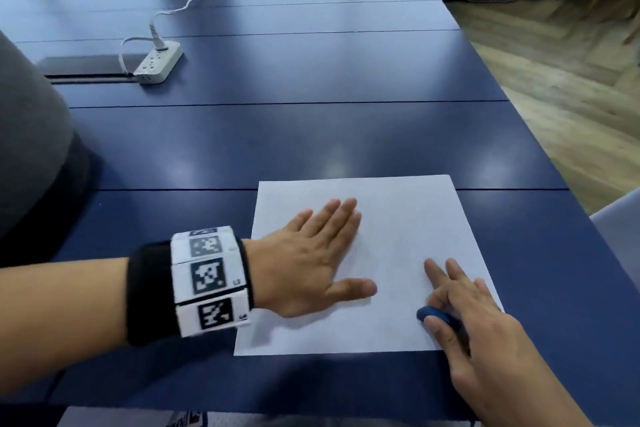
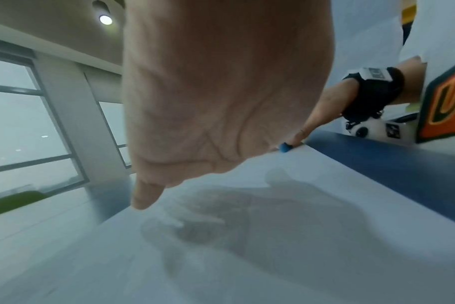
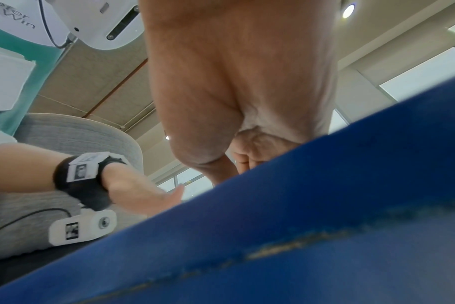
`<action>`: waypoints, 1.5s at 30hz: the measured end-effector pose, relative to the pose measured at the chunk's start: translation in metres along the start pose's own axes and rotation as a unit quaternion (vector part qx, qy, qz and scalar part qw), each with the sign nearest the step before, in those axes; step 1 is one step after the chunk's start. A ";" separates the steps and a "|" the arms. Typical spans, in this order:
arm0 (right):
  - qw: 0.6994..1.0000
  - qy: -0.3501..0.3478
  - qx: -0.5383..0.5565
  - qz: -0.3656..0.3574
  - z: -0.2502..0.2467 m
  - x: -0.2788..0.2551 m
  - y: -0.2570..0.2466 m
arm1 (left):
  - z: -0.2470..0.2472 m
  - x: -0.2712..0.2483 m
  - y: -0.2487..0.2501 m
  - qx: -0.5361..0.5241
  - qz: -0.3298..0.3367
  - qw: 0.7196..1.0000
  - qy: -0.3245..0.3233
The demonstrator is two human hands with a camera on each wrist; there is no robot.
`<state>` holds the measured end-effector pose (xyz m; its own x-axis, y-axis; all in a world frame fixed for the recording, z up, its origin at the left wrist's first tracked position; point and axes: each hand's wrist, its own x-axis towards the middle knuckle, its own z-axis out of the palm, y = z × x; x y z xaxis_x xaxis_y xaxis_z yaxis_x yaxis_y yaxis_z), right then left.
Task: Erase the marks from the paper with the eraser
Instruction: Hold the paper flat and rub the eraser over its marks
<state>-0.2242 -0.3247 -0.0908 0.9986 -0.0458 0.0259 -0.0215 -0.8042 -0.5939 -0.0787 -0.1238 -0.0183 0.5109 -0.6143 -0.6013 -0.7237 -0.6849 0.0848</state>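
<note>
A white sheet of paper (image 1: 398,229) lies on the blue table (image 1: 277,142) near its front edge. My left hand (image 1: 311,260) rests flat on the sheet's left half, fingers straight and together, thumb spread. My right hand (image 1: 478,322) is at the sheet's lower right corner and pinches a small blue eraser (image 1: 437,315) with the thumb, two fingers stretched out over the paper. The eraser (image 2: 285,147) touches the paper (image 2: 273,226) in the left wrist view. I can make out no marks on the sheet.
A white power strip (image 1: 159,64) with its cable lies at the back left beside a dark slot (image 1: 83,66) in the table. A grey rounded seat back (image 1: 27,132) stands at the left. The table's right edge drops to wooden floor (image 1: 571,80).
</note>
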 end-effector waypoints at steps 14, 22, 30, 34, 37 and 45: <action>0.999 0.025 0.028 -0.003 0.002 0.002 -0.003 | 0.012 0.000 -0.068 -0.017 -0.113 0.993 -0.001; 1.000 0.001 0.016 0.022 -0.003 0.001 -0.003 | 0.030 -0.013 -0.010 0.098 0.125 0.987 0.030; 0.999 0.016 0.042 0.015 -0.006 0.000 -0.011 | 0.034 -0.024 -0.057 0.039 -0.090 0.995 0.018; 0.999 0.018 0.028 0.020 -0.006 0.000 -0.007 | 0.036 -0.030 -0.040 0.103 -0.009 0.994 0.037; 0.999 0.007 0.025 0.021 -0.007 0.000 -0.007 | 0.048 -0.039 -0.013 0.102 0.142 0.984 0.010; 0.999 0.007 0.025 0.023 -0.005 0.001 -0.008 | 0.041 -0.034 -0.047 0.089 -0.088 0.991 0.054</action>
<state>-0.2233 -0.3213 -0.0814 0.9959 -0.0901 0.0090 -0.0639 -0.7700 -0.6348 -0.0809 -0.0546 -0.0343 0.6766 -0.5363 -0.5046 -0.6843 -0.7110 -0.1618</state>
